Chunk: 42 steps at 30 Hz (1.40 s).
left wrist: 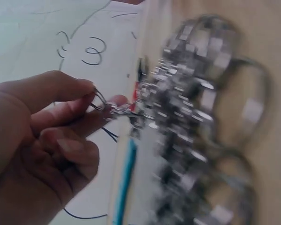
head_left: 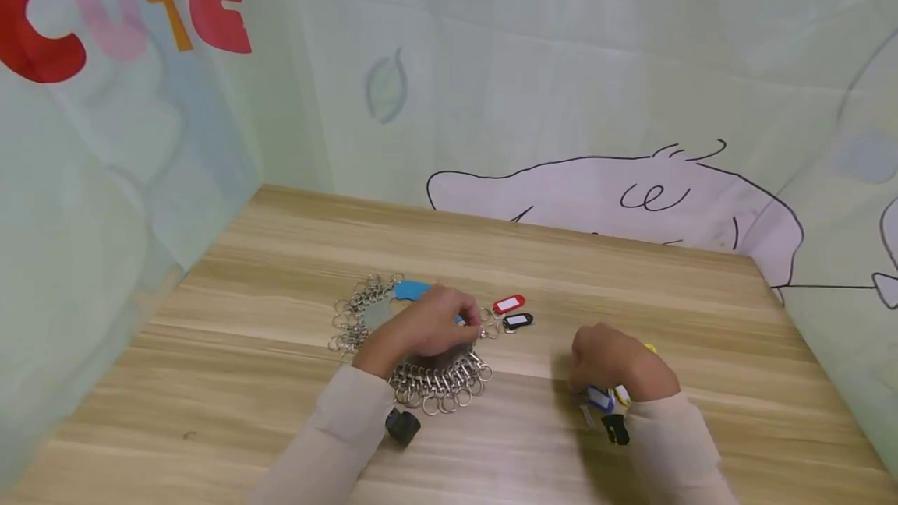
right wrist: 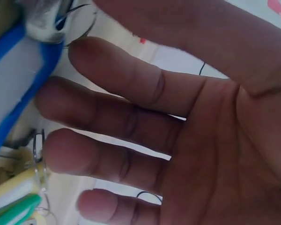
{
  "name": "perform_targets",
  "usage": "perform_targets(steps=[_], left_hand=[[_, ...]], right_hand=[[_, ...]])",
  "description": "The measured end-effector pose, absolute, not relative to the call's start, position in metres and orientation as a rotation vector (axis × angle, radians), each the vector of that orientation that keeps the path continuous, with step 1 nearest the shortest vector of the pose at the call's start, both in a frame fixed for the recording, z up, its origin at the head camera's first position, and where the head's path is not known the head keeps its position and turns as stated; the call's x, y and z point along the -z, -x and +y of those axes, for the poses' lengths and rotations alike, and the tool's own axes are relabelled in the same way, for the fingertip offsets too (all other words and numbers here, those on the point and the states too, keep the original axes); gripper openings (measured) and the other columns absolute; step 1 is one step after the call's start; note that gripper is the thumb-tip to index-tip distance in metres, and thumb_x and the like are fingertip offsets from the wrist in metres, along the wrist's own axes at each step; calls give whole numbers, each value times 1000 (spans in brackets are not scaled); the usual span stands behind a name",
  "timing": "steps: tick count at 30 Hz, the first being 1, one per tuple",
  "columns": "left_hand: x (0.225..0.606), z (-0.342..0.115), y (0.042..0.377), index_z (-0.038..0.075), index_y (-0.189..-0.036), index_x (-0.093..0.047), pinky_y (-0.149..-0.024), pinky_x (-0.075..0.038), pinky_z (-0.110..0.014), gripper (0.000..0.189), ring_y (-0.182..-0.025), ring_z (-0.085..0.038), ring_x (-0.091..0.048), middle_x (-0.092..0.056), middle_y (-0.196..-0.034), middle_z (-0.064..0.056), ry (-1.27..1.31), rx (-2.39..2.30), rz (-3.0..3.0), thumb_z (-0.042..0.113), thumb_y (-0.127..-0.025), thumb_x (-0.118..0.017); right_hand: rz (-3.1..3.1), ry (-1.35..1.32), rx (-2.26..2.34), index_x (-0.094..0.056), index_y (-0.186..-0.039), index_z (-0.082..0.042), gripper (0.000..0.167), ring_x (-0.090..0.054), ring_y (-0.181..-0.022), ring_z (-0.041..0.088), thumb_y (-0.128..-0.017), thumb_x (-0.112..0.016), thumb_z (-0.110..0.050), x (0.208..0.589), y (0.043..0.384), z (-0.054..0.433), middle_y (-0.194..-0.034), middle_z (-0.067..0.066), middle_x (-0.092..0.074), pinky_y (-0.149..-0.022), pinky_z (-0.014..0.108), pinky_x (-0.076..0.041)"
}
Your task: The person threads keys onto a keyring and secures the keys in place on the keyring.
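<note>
In the head view my left hand [head_left: 438,322] is over a round cluster of metal split key rings [head_left: 438,388], beside a blue strip [head_left: 411,290]. In the left wrist view its thumb and index finger pinch one split key ring [left wrist: 99,97], linked by small chain to the blurred cluster. My right hand [head_left: 610,361] hovers low at the right, fingers nearly straight in its wrist view. Just past its fingertips are a blue key tag [right wrist: 18,79], a yellow tag [right wrist: 18,185] and a green tag [right wrist: 16,211]. The right thumb tip is cut off.
A red key tag [head_left: 508,304] and a black key tag [head_left: 517,321] lie right of the cluster. Small black items show by the left sleeve [head_left: 330,435] and right sleeve [head_left: 673,443]. Printed cloth walls [head_left: 561,61] border the wooden table [head_left: 245,294].
</note>
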State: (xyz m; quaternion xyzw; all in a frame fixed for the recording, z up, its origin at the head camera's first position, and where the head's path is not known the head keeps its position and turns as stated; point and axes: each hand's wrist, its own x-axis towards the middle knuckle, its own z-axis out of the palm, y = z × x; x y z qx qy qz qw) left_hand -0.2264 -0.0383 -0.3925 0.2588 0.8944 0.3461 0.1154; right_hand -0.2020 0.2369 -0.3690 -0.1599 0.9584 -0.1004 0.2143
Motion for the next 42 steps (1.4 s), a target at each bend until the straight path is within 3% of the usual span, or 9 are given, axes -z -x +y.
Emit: perform_targets(steps=[5,9,17,22,26,31,38,42], left_hand=[[398,-42,222,11,-89,-72,-78,-50,-33,5,-76,-9,-60,-67,-89,8,-780,-1091,2612,12,-93,-69],[402,-43,222,9,-90,-73,-78,-50,-33,5,-79,-9,-60,-68,-90,7,-796,-1139,2615,11,-92,-69],[406,-44,219,10,-93,-74,-81,-50,-32,5,-86,-9,-61,-69,-92,6,-836,-1151,2624,10,-90,-69],[409,-43,221,10,-92,-74,-82,-51,-32,4,-88,-9,-62,-70,-93,6,-863,-1158,2631,9,-90,-71],[410,-41,223,9,-92,-74,-80,-50,-31,5,-86,-8,-62,-71,-92,5,-900,-1135,2645,10,-89,-70],[411,-39,223,12,-91,-74,-79,-50,-29,4,-85,-7,-61,-71,-92,6,-914,-1128,2649,10,-90,-71],[409,-38,221,12,-93,-74,-81,-49,-29,4,-86,-7,-61,-70,-92,7,-884,-1117,2634,12,-90,-72],[407,-40,219,14,-90,-73,-82,-49,-30,4,-87,-8,-61,-70,-90,7,-868,-1138,2645,10,-88,-72]], right_hand=[[2651,388,299,-55,-57,-11,26,-50,-52,12,-68,-78,-8,372,202,240,-56,-2,-55,-49,27,-39],[2650,398,330,-52,-59,-12,25,-46,-53,12,-72,-73,-5,373,203,242,-57,-3,-50,-50,27,-36],[2769,706,664,-56,-68,-13,25,-46,-59,12,-90,-65,-5,377,220,236,-64,-5,-49,-55,31,-40],[2638,827,1172,-59,-76,-12,20,-60,-82,18,-94,-65,-5,385,234,216,-88,1,-66,-68,33,-50],[2315,734,1594,-58,-76,0,17,-64,-100,30,-94,-61,0,395,240,201,-102,18,-69,-80,38,-52],[2159,681,1760,-61,-82,3,10,-63,-95,29,-91,-62,0,403,243,193,-98,24,-67,-82,42,-51],[2135,559,1769,-66,-92,-9,6,-65,-85,23,-94,-67,-3,410,245,194,-95,18,-70,-76,35,-50],[2147,560,1709,-66,-97,-4,4,-62,-84,21,-94,-67,-6,412,247,192,-98,14,-70,-75,35,-51]])
